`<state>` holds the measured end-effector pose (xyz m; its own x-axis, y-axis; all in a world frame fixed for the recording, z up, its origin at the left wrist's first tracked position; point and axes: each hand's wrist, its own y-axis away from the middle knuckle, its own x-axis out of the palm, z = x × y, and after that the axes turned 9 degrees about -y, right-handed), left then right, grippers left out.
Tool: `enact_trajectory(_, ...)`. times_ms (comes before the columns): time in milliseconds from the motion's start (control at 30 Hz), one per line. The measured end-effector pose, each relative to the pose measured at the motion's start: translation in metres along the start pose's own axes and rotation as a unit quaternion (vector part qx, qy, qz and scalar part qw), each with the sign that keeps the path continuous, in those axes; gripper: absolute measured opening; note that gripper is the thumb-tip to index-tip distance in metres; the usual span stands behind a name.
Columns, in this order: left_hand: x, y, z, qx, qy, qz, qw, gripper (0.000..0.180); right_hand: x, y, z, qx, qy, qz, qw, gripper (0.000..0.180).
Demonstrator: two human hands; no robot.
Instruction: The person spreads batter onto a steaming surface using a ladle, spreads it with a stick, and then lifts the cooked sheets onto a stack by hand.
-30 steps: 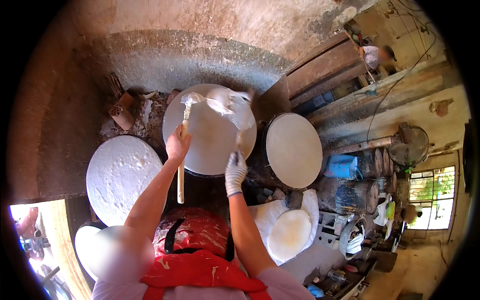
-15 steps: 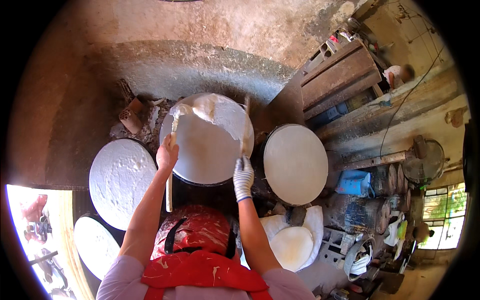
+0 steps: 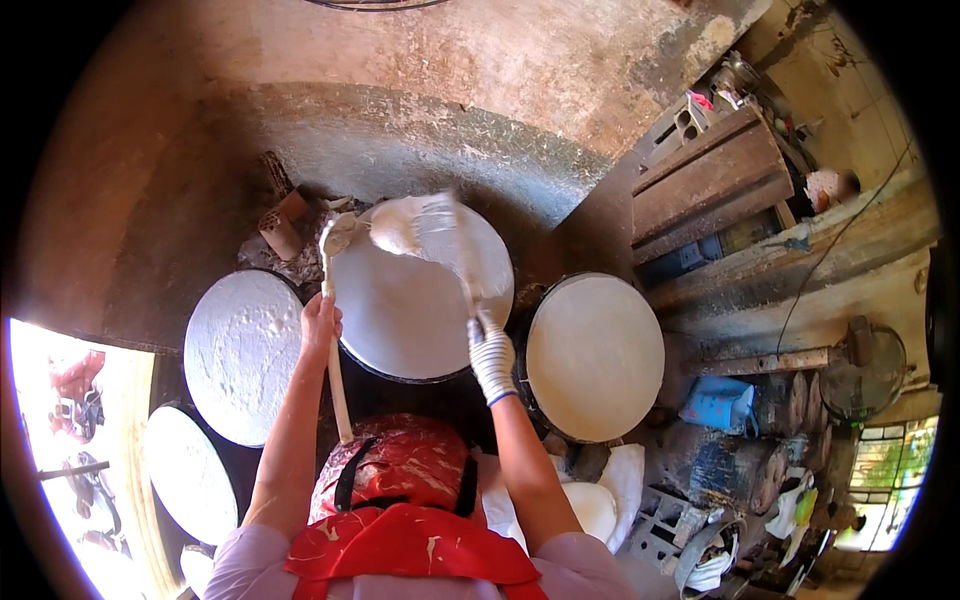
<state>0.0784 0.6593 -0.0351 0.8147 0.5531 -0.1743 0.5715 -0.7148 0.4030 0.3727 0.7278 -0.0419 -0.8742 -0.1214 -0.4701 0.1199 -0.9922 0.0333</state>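
Note:
My bare left hand [image 3: 320,322] is closed round the wooden handle of a long ladle [image 3: 336,232], whose batter-coated head sits at the left rim of the middle griddle [image 3: 395,320]. In a white striped glove, my right hand [image 3: 491,357] grips a wooden spreader [image 3: 465,250], smeared by motion, reaching across that griddle's right part. White batter [image 3: 397,232] lies heaped near the far edge, left of the spreader's tip. Bare grey surface shows nearer me. The left griddle [image 3: 238,358] bears a bumpy white layer; a smooth pale one covers the right griddle [image 3: 596,357].
Another white-covered round [image 3: 190,475] stands at lower left. White cloth [image 3: 626,485] with pale flat rounds lies at lower right, beside a concrete block [image 3: 655,520]. A blue container [image 3: 718,403] is farther right. Clay pieces [image 3: 280,235] sit against the back wall [image 3: 400,130].
The ladle has moved left to the griddle's rim with my left hand. The spreader's tip has swung left, and the batter at the griddle's far right has shifted.

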Motion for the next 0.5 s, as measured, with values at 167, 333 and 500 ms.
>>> enact_trajectory(167,-0.012,0.018,0.006,-0.053,0.108,0.025,0.992,0.037,0.006,-0.025,-0.01,-0.057,-0.041,0.104,0.992,0.028)
enact_trajectory(333,-0.022,0.043,0.012,-0.071,0.17,0.082,0.979,0.036,0.006,-0.008,-0.023,-0.135,-0.077,0.155,0.976,0.026)
enact_trajectory(500,-0.006,0.061,-0.001,-0.067,0.205,0.098,0.972,0.037,-0.035,-0.087,-0.056,-0.117,-0.048,0.068,0.99,0.026)
